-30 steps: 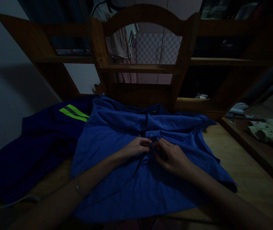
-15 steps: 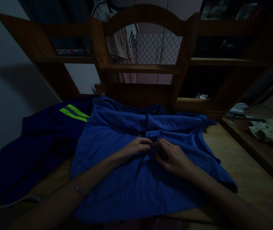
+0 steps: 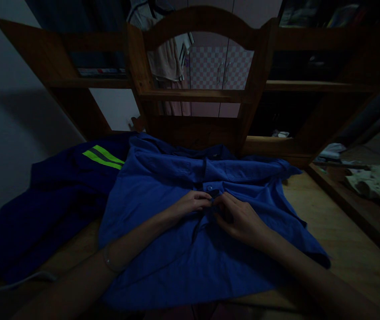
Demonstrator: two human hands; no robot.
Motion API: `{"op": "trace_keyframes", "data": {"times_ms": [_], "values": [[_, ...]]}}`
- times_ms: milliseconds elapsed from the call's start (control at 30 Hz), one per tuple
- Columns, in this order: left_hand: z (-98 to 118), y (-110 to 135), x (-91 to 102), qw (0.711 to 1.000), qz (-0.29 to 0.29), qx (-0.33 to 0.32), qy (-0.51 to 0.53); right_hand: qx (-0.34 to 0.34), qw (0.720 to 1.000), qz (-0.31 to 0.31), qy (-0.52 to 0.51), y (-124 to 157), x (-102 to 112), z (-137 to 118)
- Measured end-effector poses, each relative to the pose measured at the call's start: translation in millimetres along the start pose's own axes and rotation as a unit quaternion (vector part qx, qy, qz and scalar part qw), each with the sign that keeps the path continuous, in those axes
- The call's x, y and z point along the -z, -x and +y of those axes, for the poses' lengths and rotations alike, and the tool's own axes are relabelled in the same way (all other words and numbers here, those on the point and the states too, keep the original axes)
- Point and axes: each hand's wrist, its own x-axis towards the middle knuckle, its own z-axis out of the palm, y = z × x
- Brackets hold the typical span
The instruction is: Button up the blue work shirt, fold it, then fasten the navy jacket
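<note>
A blue button-up shirt [image 3: 163,178] lies spread over the wooden desk, its front placket running down the middle. My left hand [image 3: 191,203] pinches the placket edge from the left, fingers closed on the cloth. Opposite it, my right hand [image 3: 239,215] grips the other side of the same spot, thumb and fingers pressed together. The fingertips of both hands nearly meet, and what lies between them is hidden. Just above them a dark round button [image 3: 210,188] shows on the placket. A bracelet circles my left wrist.
Dark blue clothing with a lime-green stripe [image 3: 103,157] lies left of the shirt. Behind stands a wooden shelf unit [image 3: 196,95]. Pale cloth [image 3: 376,184] lies at the right, past the desk's raised edge. A pale cord [image 3: 33,276] crosses the lower left.
Both hands stay at the same spot on the placket. Their fingertips have shifted very slightly, and the fold of cloth just below them has moved a little.
</note>
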Motion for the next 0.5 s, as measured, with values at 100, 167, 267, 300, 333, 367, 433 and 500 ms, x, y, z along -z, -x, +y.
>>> {"op": "trace_keyframes", "data": {"times_ms": [100,167,267,300,333,367,433,500], "values": [[0,-1,-1.0,1.0,0.008,0.007,0.02,0.0,1.0,0.003,-0.001,0,0,0],[0,-4,-1.0,0.998,0.007,0.013,0.058,-0.001,1.0,0.003,0.0,0,1,0],[-4,-10,1.3,0.995,0.01,0.006,0.1,-0.001,1.0,0.001,0.007,0,1,-1],[-7,-12,2.7,0.996,0.017,-0.003,0.09,0.0,1.0,0.0,0.009,0,0,-1],[-10,-15,4.2,0.997,0.028,-0.019,0.062,0.002,1.0,0.0,0.009,1,-1,-1],[-13,-17,5.8,0.998,0.039,-0.039,0.024,0.002,1.0,0.001,0.007,1,-3,0],[-19,-20,8.9,0.994,0.055,-0.079,-0.057,-0.001,1.0,0.008,-0.003,-1,-7,2],[-24,-22,11.5,0.989,0.054,-0.095,-0.104,-0.006,1.0,0.019,-0.021,-4,-8,1]]}}
